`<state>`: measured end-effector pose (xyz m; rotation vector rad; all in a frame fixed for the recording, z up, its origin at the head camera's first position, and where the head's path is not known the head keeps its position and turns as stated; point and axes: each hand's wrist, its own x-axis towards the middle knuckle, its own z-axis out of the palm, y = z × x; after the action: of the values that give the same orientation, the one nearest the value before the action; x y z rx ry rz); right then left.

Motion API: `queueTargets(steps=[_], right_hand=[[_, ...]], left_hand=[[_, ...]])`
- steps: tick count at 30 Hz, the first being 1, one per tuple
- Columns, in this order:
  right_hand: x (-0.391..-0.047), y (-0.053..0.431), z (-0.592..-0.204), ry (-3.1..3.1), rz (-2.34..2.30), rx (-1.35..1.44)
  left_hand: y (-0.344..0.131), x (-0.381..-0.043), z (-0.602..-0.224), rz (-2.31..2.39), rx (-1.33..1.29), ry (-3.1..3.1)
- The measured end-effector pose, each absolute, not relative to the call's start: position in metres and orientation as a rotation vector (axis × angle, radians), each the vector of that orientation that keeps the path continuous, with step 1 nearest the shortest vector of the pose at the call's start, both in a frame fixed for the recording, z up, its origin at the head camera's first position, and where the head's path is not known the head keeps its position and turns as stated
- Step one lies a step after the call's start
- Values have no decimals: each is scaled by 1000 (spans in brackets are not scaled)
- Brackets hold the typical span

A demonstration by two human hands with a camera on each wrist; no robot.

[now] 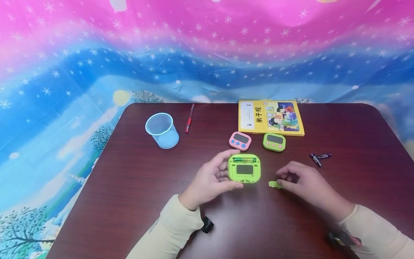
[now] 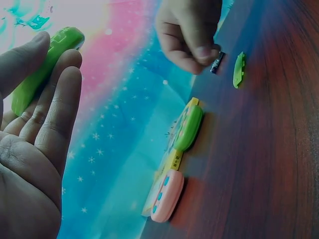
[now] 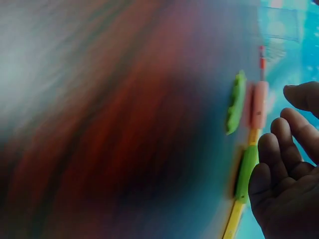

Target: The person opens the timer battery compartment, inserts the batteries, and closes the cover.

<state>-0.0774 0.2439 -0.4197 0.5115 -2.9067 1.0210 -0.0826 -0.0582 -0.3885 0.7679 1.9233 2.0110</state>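
My left hand point(image 1: 207, 180) holds a green digital timer point(image 1: 244, 178), its back turned toward me. The battery slot lies uncovered, with a green battery point(image 1: 244, 160) in it. In the left wrist view the thumb and fingers of that hand pinch the timer point(image 2: 65, 42) by its edges. A small green battery cover point(image 1: 274, 184) lies on the table, and my right hand point(image 1: 310, 187) hovers right by it. The left wrist view shows a gap between that hand point(image 2: 189, 35) and the cover point(image 2: 239, 70). In the right wrist view its fingers point(image 3: 271, 149) are loosely bent around nothing.
A pink timer point(image 1: 240, 141) and another green timer point(image 1: 274, 142) lie in front of a yellow book point(image 1: 271, 118). Two dark batteries point(image 1: 316, 159) sit on the right. A blue mesh pen holder point(image 1: 166, 136) and a red pen point(image 1: 190, 118) stand and lie at the back left.
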Motion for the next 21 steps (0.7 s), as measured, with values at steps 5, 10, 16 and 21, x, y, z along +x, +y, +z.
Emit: queueTargets(steps=[5, 10, 16, 21], right_hand=[[-76, 248, -429, -2964, 944, 543], [-77, 247, -435, -2994, 869, 555], [-81, 247, -432, -3083, 876, 501], [-81, 251, -433, -3098, 891, 478]], left_hand=[[-59, -83, -390, 2015, 772, 1917], [-59, -83, -390, 2014, 782, 1907], [-59, -82, -389, 2012, 791, 1907], [-58, -82, -388, 2008, 785, 1902]])
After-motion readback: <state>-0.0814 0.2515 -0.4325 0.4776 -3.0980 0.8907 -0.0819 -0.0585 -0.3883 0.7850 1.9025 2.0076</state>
